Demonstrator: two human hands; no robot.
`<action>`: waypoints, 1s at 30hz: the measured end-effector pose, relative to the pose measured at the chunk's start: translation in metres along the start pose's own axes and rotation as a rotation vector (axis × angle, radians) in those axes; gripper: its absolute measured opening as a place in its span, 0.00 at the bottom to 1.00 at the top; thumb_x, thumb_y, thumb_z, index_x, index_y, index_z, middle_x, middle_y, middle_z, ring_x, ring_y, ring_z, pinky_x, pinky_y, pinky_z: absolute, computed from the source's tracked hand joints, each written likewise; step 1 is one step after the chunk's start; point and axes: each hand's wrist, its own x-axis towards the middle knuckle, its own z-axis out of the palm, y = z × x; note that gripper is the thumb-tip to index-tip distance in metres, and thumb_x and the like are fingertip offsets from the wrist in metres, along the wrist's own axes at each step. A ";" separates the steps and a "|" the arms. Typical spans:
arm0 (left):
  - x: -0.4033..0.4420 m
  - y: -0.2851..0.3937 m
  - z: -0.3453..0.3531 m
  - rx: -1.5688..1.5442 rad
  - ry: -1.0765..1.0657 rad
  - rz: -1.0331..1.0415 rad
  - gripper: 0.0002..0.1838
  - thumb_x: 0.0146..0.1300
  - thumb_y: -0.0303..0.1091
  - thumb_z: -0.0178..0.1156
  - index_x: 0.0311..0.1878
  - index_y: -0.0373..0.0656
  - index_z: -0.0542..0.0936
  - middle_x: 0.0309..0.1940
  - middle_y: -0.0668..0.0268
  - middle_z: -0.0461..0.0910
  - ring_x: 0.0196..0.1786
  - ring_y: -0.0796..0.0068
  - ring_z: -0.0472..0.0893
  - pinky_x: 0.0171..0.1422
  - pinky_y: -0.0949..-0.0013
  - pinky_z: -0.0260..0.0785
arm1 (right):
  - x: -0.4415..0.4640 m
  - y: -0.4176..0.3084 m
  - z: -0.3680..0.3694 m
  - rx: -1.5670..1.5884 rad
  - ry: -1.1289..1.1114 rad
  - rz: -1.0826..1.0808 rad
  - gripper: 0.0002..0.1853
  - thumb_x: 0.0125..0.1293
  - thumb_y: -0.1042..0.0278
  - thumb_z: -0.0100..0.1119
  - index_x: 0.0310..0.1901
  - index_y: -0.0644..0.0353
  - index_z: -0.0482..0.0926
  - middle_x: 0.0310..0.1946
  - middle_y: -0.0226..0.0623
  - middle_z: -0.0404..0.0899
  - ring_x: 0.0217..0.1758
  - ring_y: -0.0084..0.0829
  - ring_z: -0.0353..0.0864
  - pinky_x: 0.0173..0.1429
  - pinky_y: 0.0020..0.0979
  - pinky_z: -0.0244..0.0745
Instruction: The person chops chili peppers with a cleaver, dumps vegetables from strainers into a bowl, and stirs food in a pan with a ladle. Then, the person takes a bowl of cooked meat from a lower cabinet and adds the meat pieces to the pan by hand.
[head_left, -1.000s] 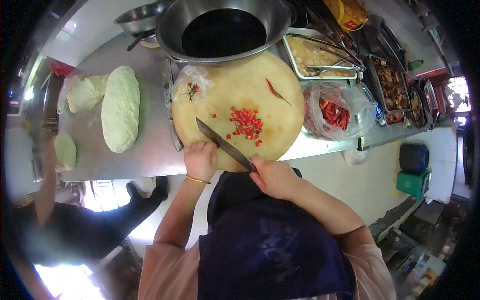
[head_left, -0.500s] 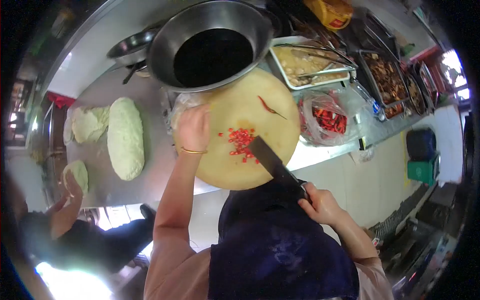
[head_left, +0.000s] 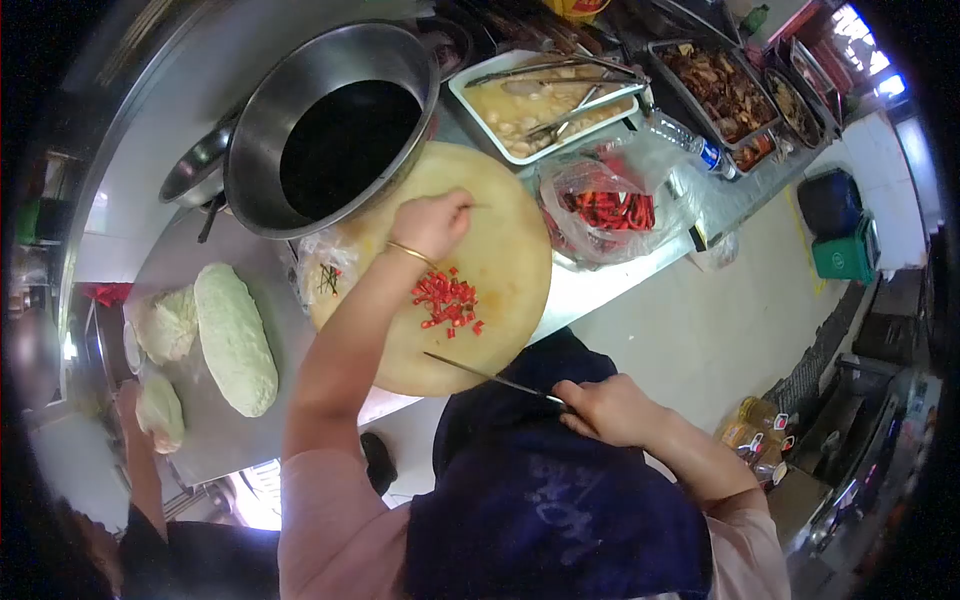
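from the head view, i judge the chopping well along: glossy, chunky red chilli bits (head_left: pixel 445 300) lie loosely piled on the round, pale, smooth chopping board (head_left: pixel 510 300), while longer red chillies (head_left: pixel 612 212), apparently uncut, fill a crinkled clear plastic bag (head_left: pixel 660 160) beside it. i have the right hand (head_left: pixel 610 408) gripping a thin-edged dark metal knife (head_left: pixel 495 377) at the board's near rim; the left hand (head_left: pixel 435 222) is bunched above the board by a thin stalk (head_left: pixel 481 206), but i can't tell whether it's pinched.
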 end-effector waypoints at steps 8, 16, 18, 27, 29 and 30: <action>-0.087 -0.012 -0.080 -1.221 0.277 -0.261 0.15 0.64 0.17 0.46 0.50 0.39 0.77 0.49 0.62 0.80 0.50 0.70 0.81 0.46 0.70 0.76 | 0.057 0.005 0.014 0.268 0.016 -0.016 0.16 0.64 0.59 0.55 0.45 0.60 0.66 0.28 0.54 0.78 0.36 0.57 0.78 0.40 0.52 0.73; -0.227 -0.045 -0.015 -0.643 0.283 -0.325 0.15 0.56 0.20 0.54 0.47 0.40 0.78 0.49 0.60 0.80 0.53 0.66 0.80 0.57 0.66 0.72 | 0.080 0.007 -0.002 0.454 0.040 0.196 0.17 0.65 0.61 0.55 0.49 0.63 0.66 0.32 0.56 0.78 0.40 0.58 0.78 0.43 0.49 0.72; -0.244 -0.033 0.007 -0.252 0.275 -0.273 0.13 0.52 0.24 0.59 0.43 0.43 0.79 0.46 0.60 0.81 0.51 0.64 0.80 0.57 0.65 0.71 | 0.079 0.006 -0.002 0.376 0.056 0.182 0.17 0.65 0.61 0.55 0.49 0.63 0.66 0.32 0.56 0.78 0.40 0.58 0.79 0.43 0.49 0.72; -0.233 0.004 0.052 0.039 0.630 -0.415 0.06 0.46 0.31 0.66 0.30 0.51 0.81 0.31 0.68 0.80 0.38 0.63 0.78 0.42 0.61 0.67 | 0.068 -0.021 -0.004 0.090 0.097 0.087 0.17 0.64 0.62 0.56 0.49 0.61 0.65 0.26 0.51 0.79 0.32 0.55 0.79 0.36 0.49 0.74; -0.231 0.002 0.056 0.040 0.650 -0.415 0.05 0.46 0.31 0.66 0.28 0.52 0.81 0.29 0.69 0.79 0.36 0.63 0.78 0.40 0.61 0.67 | 0.067 -0.027 -0.003 -0.007 0.058 0.058 0.17 0.63 0.63 0.57 0.49 0.61 0.65 0.25 0.49 0.79 0.31 0.54 0.80 0.35 0.48 0.74; -0.231 0.001 0.058 0.037 0.655 -0.415 0.05 0.46 0.31 0.66 0.28 0.52 0.81 0.29 0.69 0.79 0.36 0.64 0.78 0.39 0.61 0.67 | 0.068 -0.028 -0.001 -0.045 0.026 0.048 0.18 0.63 0.64 0.57 0.51 0.61 0.65 0.25 0.47 0.79 0.31 0.54 0.80 0.35 0.48 0.74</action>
